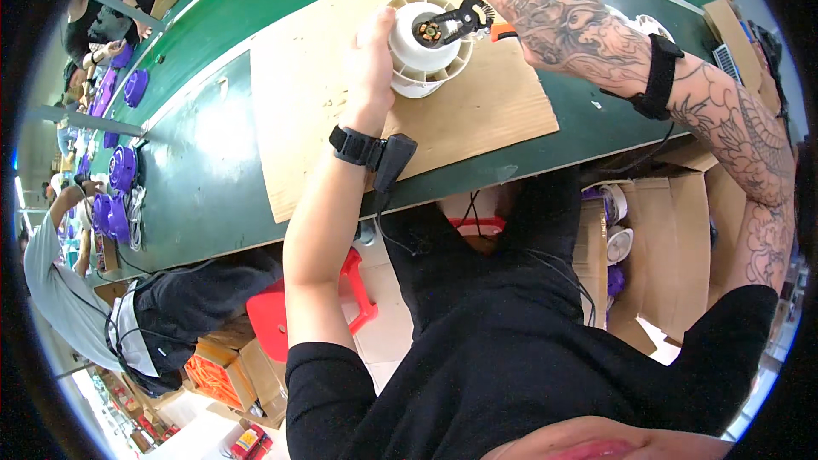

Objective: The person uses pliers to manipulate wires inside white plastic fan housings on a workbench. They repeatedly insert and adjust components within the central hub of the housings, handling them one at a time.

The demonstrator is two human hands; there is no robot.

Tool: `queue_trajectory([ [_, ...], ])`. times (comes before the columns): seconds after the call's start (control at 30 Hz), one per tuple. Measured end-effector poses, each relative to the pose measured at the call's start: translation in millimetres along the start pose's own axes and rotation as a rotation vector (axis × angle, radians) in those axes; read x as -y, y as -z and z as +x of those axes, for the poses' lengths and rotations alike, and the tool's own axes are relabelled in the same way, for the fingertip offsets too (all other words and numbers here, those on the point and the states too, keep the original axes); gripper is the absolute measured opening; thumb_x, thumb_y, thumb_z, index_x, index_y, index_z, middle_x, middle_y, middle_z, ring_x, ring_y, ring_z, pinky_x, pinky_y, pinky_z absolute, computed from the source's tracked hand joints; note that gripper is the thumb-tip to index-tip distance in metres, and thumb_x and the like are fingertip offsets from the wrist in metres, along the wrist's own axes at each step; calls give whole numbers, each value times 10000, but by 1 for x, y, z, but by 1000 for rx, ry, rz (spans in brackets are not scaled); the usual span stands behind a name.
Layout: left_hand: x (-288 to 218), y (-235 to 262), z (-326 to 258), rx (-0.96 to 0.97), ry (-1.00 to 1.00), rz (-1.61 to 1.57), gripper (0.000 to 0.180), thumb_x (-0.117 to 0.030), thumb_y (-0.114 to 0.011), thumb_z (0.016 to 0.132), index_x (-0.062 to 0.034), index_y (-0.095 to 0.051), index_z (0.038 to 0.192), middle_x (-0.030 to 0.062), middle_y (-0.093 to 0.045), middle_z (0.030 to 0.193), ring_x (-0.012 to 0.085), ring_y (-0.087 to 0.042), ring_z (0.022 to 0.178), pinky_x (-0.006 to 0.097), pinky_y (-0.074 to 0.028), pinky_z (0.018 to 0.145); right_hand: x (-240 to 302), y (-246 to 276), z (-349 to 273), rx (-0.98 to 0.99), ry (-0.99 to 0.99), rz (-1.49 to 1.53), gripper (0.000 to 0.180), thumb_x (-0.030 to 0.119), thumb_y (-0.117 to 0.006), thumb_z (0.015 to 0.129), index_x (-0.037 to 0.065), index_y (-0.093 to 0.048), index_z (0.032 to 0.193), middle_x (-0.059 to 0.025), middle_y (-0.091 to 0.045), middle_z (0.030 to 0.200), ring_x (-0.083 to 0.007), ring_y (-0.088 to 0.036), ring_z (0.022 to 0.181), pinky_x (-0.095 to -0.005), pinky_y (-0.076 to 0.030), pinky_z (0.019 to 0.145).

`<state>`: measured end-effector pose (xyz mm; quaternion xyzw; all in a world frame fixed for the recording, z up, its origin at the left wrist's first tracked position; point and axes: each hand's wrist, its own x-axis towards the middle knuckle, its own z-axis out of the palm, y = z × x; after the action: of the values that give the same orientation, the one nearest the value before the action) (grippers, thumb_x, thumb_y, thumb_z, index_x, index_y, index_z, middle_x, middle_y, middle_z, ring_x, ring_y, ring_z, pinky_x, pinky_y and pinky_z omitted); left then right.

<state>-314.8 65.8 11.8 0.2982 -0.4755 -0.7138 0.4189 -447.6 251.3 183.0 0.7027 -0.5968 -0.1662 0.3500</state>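
Observation:
A white round plastic housing (413, 53) with a ribbed, slotted rim sits on a flat cardboard sheet (319, 102). Its centre has a dark opening with copper-coloured parts inside. My left hand (373, 64) is closed on the housing's left side, thumb up along the rim. In my right hand (537, 4), fingers wrapped round the orange handles, is a pair of black-jawed wire strippers (465, 20). Their jaws reach over the rim to the central opening; whether they grip anything there is too small to tell.
The cardboard lies on a green-topped workbench (200, 153). Purple round housings (123, 169) and a coiled white cable (136, 217) lie to the left, beside a co-worker in a grey shirt (64, 298). Below the bench are a red stool (273, 319) and, on the right, an open carton (669, 238) with white and purple parts.

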Motion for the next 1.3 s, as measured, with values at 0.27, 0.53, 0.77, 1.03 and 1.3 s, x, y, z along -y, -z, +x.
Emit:
queue_trajectory([
  [0.27, -11, 22, -11, -53, -27, 52, 465, -353, -745, 933, 35, -683, 1182, 107, -711, 1105, 181, -637, 1002, 339, -514, 887, 19, 1, 35, 59, 4, 62, 679, 361, -834, 544, 47, -610, 1103, -143, -556, 1047, -283, -509, 1043, -463, -333, 953],
  [0.53, -18, 2, -17, -44, 4, 43, 565, -387, -761, 921, 65, -629, 1234, 152, -693, 1145, 213, -636, 1078, 357, -513, 937, 17, 52, 37, 264, 4, 19, 661, 371, -820, 559, 46, -615, 1096, -134, -564, 1061, -288, -511, 1051, -471, -331, 989],
  [0.77, -24, 25, -22, -116, -45, 138, 618, -370, -777, 912, 75, -568, 1288, 177, -671, 1202, 235, -638, 1100, 363, -519, 944, 31, 22, 52, 167, 26, -51, 672, 366, -815, 585, 47, -617, 1142, -134, -573, 1091, -292, -504, 1105, -491, -321, 1039],
  [1.03, -19, 0, -20, -56, -72, 72, 607, -349, -799, 898, 78, -574, 1266, 181, -679, 1177, 230, -653, 1065, 355, -533, 915, 22, 46, 37, 276, -20, -39, 646, 366, -809, 608, 47, -621, 1137, -139, -579, 1105, -294, -506, 1120, -496, -325, 1036],
  [1.3, -24, 1, -23, -84, -130, 122, 595, -357, -799, 897, 78, -582, 1239, 190, -682, 1172, 230, -665, 1060, 353, -547, 893, 29, 53, 40, 304, -9, -101, 454, 311, -781, 656, 50, -664, 1008, -119, -610, 961, -297, -558, 1014, -487, -370, 968],
])
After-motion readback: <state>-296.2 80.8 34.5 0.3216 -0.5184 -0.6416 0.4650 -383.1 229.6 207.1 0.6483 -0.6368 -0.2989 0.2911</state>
